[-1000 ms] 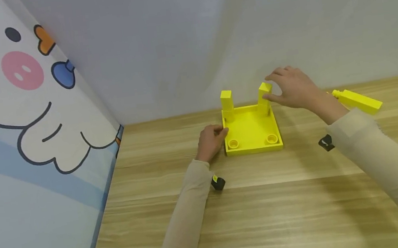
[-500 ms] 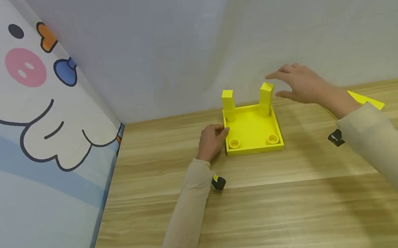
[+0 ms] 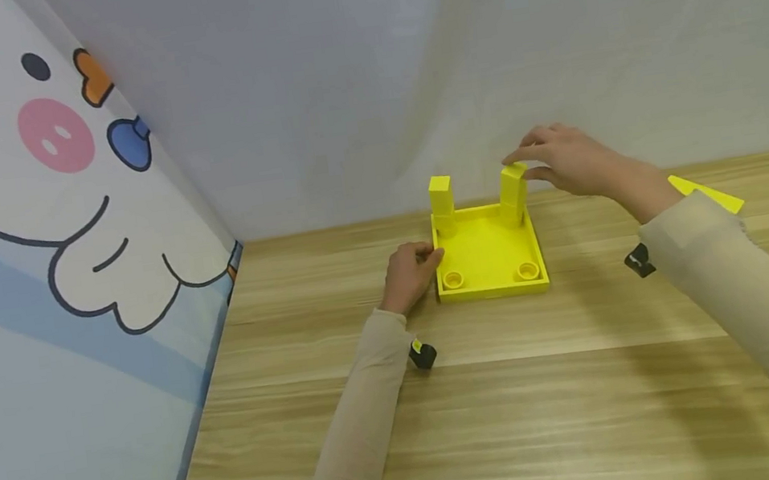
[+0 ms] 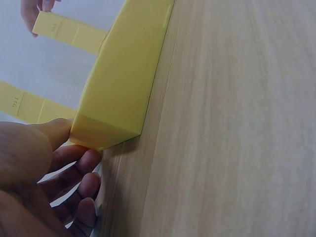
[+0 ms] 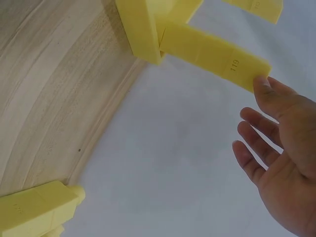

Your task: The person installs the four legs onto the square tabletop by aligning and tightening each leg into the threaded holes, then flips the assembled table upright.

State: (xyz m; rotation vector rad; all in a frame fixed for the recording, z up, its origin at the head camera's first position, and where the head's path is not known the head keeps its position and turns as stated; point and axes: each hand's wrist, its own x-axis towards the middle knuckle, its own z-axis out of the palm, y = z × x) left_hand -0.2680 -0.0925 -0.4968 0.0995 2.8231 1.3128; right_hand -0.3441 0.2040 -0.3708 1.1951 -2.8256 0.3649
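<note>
A square yellow tray (image 3: 489,255) with a raised rim lies on the wooden table. Two yellow posts stand in its far corners, the left post (image 3: 440,197) and the right post (image 3: 513,197). Round sockets (image 3: 453,280) show in both near corners. My left hand (image 3: 409,277) grips the tray's left side, thumb on the rim and the other fingers curled by its lower edge in the left wrist view. With thumb and forefinger, my right hand (image 3: 567,161) pinches the top of the right post, marked 119 in the right wrist view; its remaining fingers are spread.
Loose yellow posts (image 5: 39,210) with round pegs lie on the table to the right, partly hidden by my right arm in the head view. A pale curtain-like wall (image 3: 337,100) rises behind the table. A cartoon-printed panel (image 3: 63,234) stands at left.
My right hand drew back rightward from the right post with its fingers spread, then returned and took hold of the post's top. My left hand has stayed at the tray.
</note>
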